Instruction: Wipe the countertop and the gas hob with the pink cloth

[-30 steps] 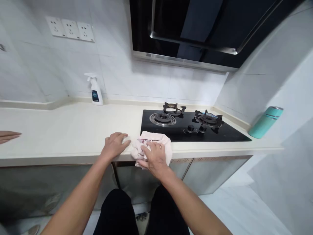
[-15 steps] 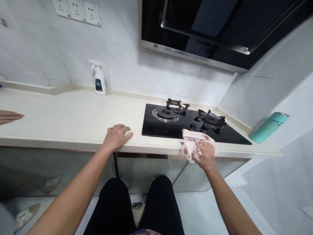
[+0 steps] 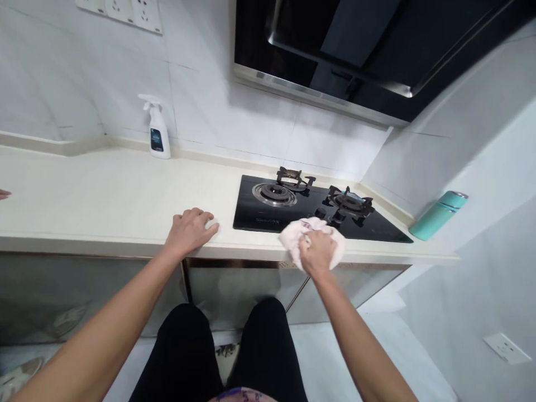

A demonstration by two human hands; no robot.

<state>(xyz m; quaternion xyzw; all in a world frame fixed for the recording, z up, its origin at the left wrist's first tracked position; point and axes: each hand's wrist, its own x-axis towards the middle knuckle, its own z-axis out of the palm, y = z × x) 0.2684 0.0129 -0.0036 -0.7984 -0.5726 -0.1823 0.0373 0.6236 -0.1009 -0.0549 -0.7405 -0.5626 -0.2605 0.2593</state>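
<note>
My right hand (image 3: 317, 249) grips a pale pink cloth (image 3: 293, 239) at the front edge of the counter, just before the black gas stove (image 3: 263, 215). The cloth is bunched under the palm and covers part of the stove's front edge. On the cream countertop (image 3: 121, 201), left of the stove, my left hand (image 3: 190, 230) rests with its fingers apart and holds nothing. One pot support (image 3: 350, 202) sits over the right burner. Another pot support (image 3: 293, 177) stands behind the left burner (image 3: 274, 194), off its ring.
A white spray bottle (image 3: 158, 134) stands against the back wall. At the counter's right end is a turquoise flask (image 3: 438, 215). A dark range hood (image 3: 326, 56) hangs low above the stove. Another person's fingertips (image 3: 4, 194) show at the left edge.
My right hand has moved the cloth left along the counter's front edge, and the cloth now spreads wider. My left hand keeps its place on the counter. The view has shifted slightly right.
</note>
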